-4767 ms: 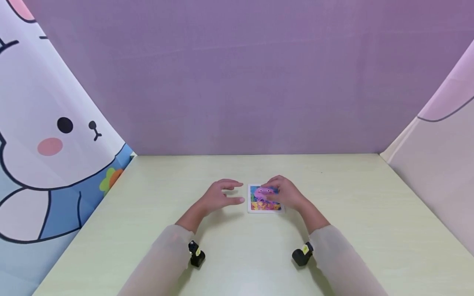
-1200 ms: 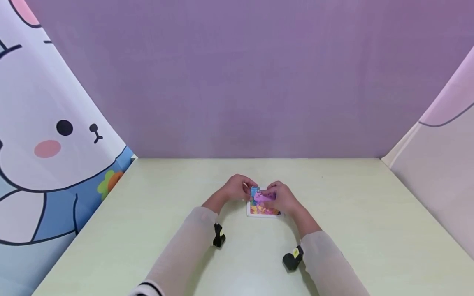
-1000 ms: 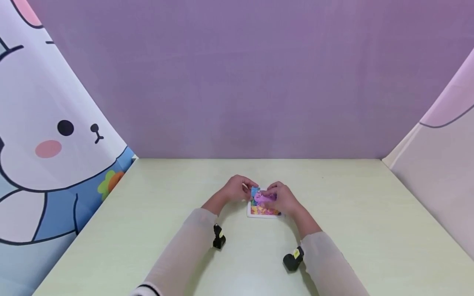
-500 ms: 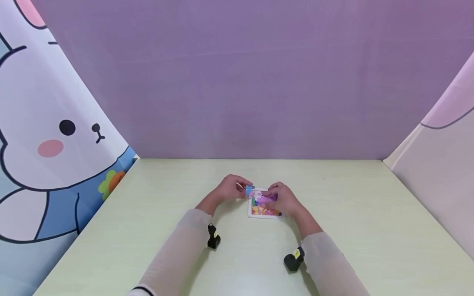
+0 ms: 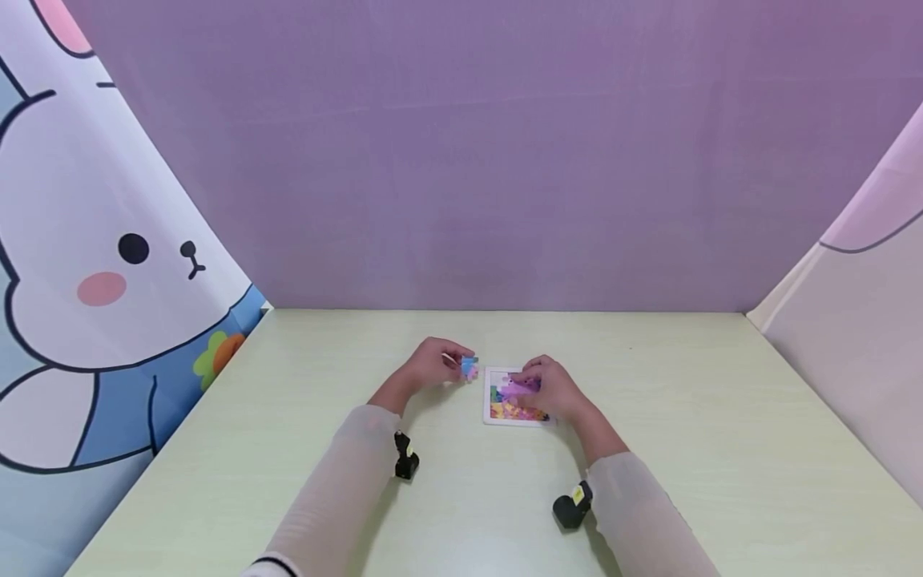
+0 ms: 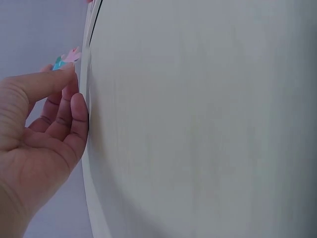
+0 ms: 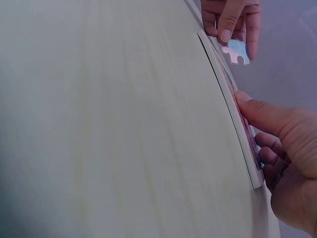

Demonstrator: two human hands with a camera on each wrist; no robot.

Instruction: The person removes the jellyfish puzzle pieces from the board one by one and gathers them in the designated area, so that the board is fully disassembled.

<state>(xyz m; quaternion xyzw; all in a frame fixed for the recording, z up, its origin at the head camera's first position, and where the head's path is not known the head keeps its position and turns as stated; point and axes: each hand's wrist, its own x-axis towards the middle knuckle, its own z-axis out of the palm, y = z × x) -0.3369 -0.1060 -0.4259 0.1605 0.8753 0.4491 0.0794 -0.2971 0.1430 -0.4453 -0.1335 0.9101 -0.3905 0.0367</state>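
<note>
Between thumb and fingers, my left hand [image 5: 430, 364] pinches a jigsaw piece [image 5: 469, 368], blue with a pink part. The right wrist view shows the notched edge of this piece just beyond the puzzle. A small square jigsaw puzzle [image 5: 497, 411] in a white-rimmed tray [image 5: 486, 421] lies on the table, with a pink cartoon creature and yellow and orange ground. A pale gap [image 5: 497, 377] shows at its upper left corner. My right hand [image 5: 557, 389] rests on the puzzle's right side, thumb [image 7: 247, 104] touching its surface, and covers part of the picture.
The pale wooden table [image 5: 461, 497] reaches back to a purple backdrop [image 5: 461, 160]. A cartoon-printed cloth [image 5: 94, 280] hangs at the left, another pale cloth [image 5: 851, 344] at the right. Black wrist cameras [image 5: 406, 457] sit below both sleeves.
My left hand reached to the puzzle's upper left corner, then drew leftward, taking the blue and pink jigsaw piece out of the tray. The right hand stays on the puzzle.
</note>
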